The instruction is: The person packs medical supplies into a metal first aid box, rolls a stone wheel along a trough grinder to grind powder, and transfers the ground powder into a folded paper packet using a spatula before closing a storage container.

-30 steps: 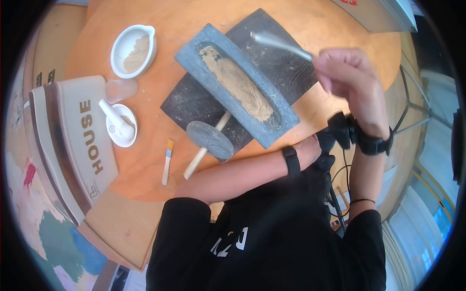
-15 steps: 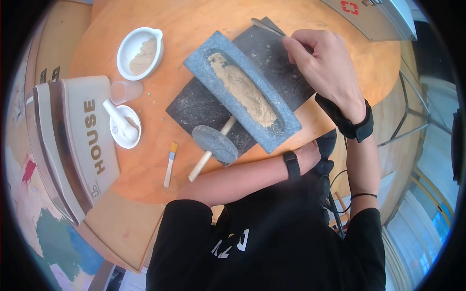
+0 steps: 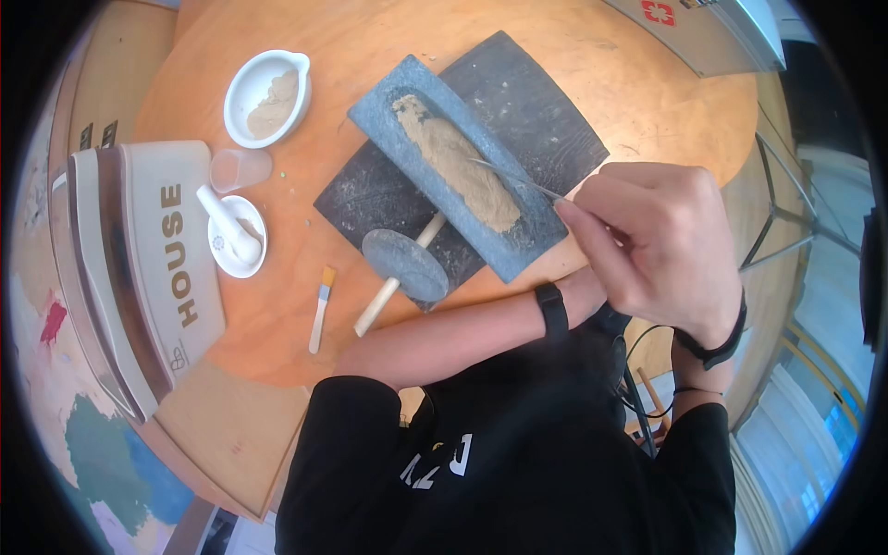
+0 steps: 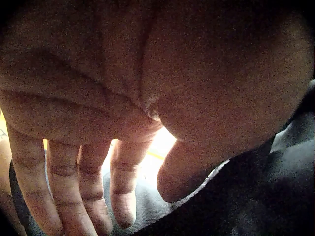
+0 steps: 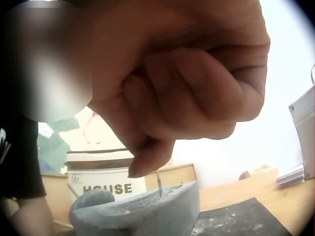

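Observation:
The right hand (image 3: 661, 242) pinches the end of a thin metal tool (image 3: 518, 178), seen edge-on in the right wrist view. The tool's far tip is at the tan powder (image 3: 462, 171) inside a long grey stone trough (image 3: 377, 109). The trough lies across a dark board (image 3: 546, 102). A stone disc (image 3: 404, 264) with a wooden rod through it leans at the board's near edge. The left hand (image 3: 583, 294) is low by the person's body, partly hidden by the right hand; in the left wrist view its fingers (image 4: 66, 169) hang loosely over dark cloth, holding nothing.
At the left of the round table (image 3: 287, 199) stand a white spouted bowl (image 3: 238, 83) with powder, a clear cup (image 3: 240, 170) and a small white mortar (image 3: 243, 268) with a pestle. A brush (image 3: 320, 310) lies nearer. A metal case (image 3: 731, 42) is at the back right.
The right hand has come from above the board's far right side down toward the body, and its tool has swung from over the board into the trough. The left arm stays put.

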A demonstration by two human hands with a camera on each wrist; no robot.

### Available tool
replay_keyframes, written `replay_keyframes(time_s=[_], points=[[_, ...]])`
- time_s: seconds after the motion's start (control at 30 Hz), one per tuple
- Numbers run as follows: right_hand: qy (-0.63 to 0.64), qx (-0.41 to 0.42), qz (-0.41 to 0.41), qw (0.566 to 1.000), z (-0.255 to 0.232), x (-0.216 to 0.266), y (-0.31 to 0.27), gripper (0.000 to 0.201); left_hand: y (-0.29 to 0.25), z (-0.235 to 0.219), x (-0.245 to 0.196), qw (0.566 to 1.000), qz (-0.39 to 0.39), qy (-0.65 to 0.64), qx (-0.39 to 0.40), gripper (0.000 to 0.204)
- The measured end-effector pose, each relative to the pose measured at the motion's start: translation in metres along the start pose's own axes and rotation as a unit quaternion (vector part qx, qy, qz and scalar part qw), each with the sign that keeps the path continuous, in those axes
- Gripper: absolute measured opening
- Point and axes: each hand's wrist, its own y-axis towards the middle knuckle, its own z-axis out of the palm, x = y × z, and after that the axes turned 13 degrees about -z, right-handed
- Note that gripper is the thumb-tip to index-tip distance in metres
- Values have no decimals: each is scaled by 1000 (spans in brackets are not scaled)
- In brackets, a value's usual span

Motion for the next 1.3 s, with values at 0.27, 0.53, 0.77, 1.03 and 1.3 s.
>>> replay_keyframes(time_s=[0.27, 0.53, 0.77, 1.03, 1.3], points=[[-153, 78, -8, 985, 10, 16, 0, 22, 1, -2, -4, 1000, 5, -11, -16, 34], [-138, 82, 11, 987, 13, 31, -17, 21, 8, 4, -8, 999, 9, -23, -26, 34], [-105, 70, 25, 992, 5, 32, -12, 22, 2, 26, -13, 999, 9, -30, -15, 33], [-141, 37, 13, 989, 20, 27, -5, 25, -13, 35, -13, 999, 19, -35, 9, 33], [-162, 26, 30, 986, 28, 21, 6, 15, -25, 37, -10, 998, 32, -41, 28, 32]])
